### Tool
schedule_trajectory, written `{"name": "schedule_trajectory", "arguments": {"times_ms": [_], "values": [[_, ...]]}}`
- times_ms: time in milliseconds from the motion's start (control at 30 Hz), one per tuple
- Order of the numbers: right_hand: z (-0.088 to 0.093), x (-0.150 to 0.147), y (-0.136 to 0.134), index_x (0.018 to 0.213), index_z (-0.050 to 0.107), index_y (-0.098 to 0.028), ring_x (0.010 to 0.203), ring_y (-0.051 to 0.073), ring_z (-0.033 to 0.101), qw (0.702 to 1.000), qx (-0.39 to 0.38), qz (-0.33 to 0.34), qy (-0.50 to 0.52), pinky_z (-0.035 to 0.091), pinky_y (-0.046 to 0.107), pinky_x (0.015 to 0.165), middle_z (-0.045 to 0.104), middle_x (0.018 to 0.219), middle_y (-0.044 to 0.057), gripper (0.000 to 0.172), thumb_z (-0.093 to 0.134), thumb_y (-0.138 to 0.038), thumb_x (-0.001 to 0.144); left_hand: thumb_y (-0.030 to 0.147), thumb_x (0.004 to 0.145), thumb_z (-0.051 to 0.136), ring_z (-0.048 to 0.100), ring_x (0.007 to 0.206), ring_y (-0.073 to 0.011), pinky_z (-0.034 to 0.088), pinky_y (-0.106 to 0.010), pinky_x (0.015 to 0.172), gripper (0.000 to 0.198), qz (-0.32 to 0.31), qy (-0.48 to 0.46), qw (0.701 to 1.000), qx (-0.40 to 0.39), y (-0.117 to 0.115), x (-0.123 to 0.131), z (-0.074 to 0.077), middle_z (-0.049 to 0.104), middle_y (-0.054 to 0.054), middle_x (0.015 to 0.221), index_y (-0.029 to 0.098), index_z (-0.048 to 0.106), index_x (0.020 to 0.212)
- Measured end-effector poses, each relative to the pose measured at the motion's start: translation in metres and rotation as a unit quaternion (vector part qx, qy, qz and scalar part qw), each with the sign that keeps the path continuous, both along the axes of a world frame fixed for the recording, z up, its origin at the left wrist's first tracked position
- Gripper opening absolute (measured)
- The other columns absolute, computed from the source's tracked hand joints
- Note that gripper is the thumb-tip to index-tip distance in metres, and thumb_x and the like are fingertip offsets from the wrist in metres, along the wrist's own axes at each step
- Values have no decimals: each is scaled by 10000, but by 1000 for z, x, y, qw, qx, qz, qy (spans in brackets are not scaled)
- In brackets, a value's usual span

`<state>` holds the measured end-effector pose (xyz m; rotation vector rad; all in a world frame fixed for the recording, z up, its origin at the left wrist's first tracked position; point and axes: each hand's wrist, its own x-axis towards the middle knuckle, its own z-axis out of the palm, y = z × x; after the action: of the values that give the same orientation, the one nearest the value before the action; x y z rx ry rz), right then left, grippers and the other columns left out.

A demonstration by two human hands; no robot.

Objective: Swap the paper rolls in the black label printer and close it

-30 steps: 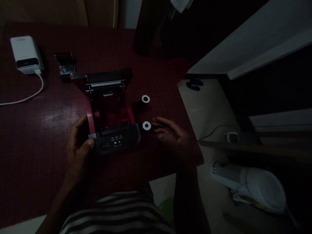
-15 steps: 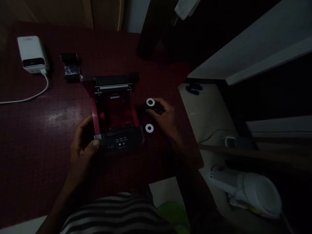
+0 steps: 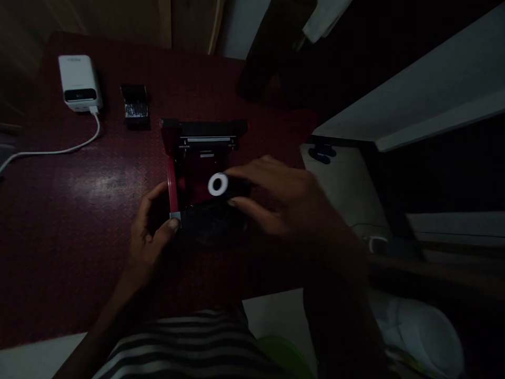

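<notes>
A small red and black label printer (image 3: 172, 184) sits on the table with its lid raised and its inner bay exposed. My left hand (image 3: 152, 234) grips its near left corner, the thumb over the front edge and the fingers along the side wall. Between the thumb and fingers of my right hand (image 3: 286, 200) is a small black roll (image 3: 224, 185) with a white ring-shaped end facing left. It is over the printer's bay, blurred by motion; whether it touches the printer I cannot tell. My right hand and the roll cover the printer's right side.
A white power bank (image 3: 79, 76) with a plugged-in white cable (image 3: 63, 150) lies at the table's back left. Beside it is a black shiny object (image 3: 136, 108). The dark red table (image 3: 90, 221) ends on the right above a pale floor with slippers (image 3: 320, 155).
My right hand has lifted the roll from beside the printer and moved it left over the bay. The second roll is now hidden. My left hand keeps its grip; the view has shifted.
</notes>
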<state>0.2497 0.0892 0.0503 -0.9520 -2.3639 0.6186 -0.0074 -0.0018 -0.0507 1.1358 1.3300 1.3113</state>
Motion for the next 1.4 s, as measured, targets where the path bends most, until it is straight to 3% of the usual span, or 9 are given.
{"name": "schedule_trajectory", "arguments": {"times_ms": [133, 300, 567, 733, 933, 1033, 1133, 1300, 1400], "values": [[-13, -45, 10, 1271, 815, -177, 1184, 316, 771, 985, 11, -6, -172, 618, 484, 1062, 876, 1264, 134, 279, 677, -47, 1066, 498, 1068, 796, 689, 1521, -386, 596, -563, 1260, 587, -4, -13, 1000, -11, -2, -1, 0, 717, -83, 1651, 329, 693, 1620], [-3, -81, 13, 1266, 836, -140, 1241, 327, 771, 939, -40, -42, -339, 571, 435, 1052, 882, 1271, 172, 329, 607, 6, 1081, 538, 1065, 807, 624, 1589, -390, 507, -582, 1341, 642, -7, -6, 1000, -13, -3, -3, -3, 677, -81, 1706, 326, 675, 1656], [-2, -92, 32, 1373, 842, -195, 1106, 313, 854, 915, -119, -51, -381, 607, 382, 894, 891, 1264, 153, 371, 559, -93, 1157, 527, 1082, 790, 665, 1549, -391, 565, -583, 1292, 621, -18, -4, 1000, -17, -2, -2, 0, 689, -83, 1683, 344, 662, 1661], [-15, -85, 33, 1317, 852, -189, 1088, 315, 856, 932, -124, -54, -337, 631, 391, 913, 892, 1231, 151, 347, 564, -93, 1149, 511, 1076, 791, 692, 1517, -378, 596, -567, 1256, 615, -16, -14, 1000, -12, -2, -1, 1, 701, -84, 1667, 335, 663, 1651], [-25, -53, 27, 1236, 861, -249, 1055, 221, 840, 989, -115, 18, -87, 654, 338, 924, 886, 1213, 54, 423, 541, -6, 1105, 509, 1067, 801, 692, 1515, -383, 604, -556, 1239, 588, -10, -19, 1000, -22, -1, -1, 1, 713, -81, 1652, 351, 690, 1622], [-18, -37, 19, 1229, 870, -244, 1125, 218, 841, 989, -121, 77, -36, 669, 378, 1025, 896, 1229, 42, 383, 552, -57, 1126, 511, 1046, 819, 674, 1540, -393, 586, -571, 1263, 587, -1, -23, 1000, -19, -1, -1, 1, 714, -77, 1660, 351, 706, 1600], [-13, -28, 6, 1274, 866, -244, 1198, 240, 832, 988, -123, 86, -27, 665, 446, 1099, 902, 1290, 56, 290, 624, -145, 1149, 510, 1029, 836, 672, 1540, -400, 570, -585, 1284, 591, 4, -25, 999, -31, -2, -1, 3, 723, -81, 1651, 334, 719, 1582], [-21, -23, -6, 1162, 877, -211, 1054, 241, 828, 993, -79, 84, 23, 694, 440, 1002, 905, 1143, 82, 218, 664, -164, 1151, 524, 1050, 825, 692, 1518, -398, 595, -578, 1253, 555, 17, -27, 999, -44, 3, -6, 12, 756, -88, 1606, 322, 753, 1562], [-31, -21, -8, 1138, 863, -209, 1024, 237, 820, 995, -32, 77, 46, 699, 428, 950, 893, 1105, 83, 221, 651, -147, 1155, 560, 1060, 839, 685, 1522, -379, 581, -553, 1249, 532, 64, 6, 998, -2, 27, -14, 19, 746, -84, 1628, 303, 781, 1522]]}}
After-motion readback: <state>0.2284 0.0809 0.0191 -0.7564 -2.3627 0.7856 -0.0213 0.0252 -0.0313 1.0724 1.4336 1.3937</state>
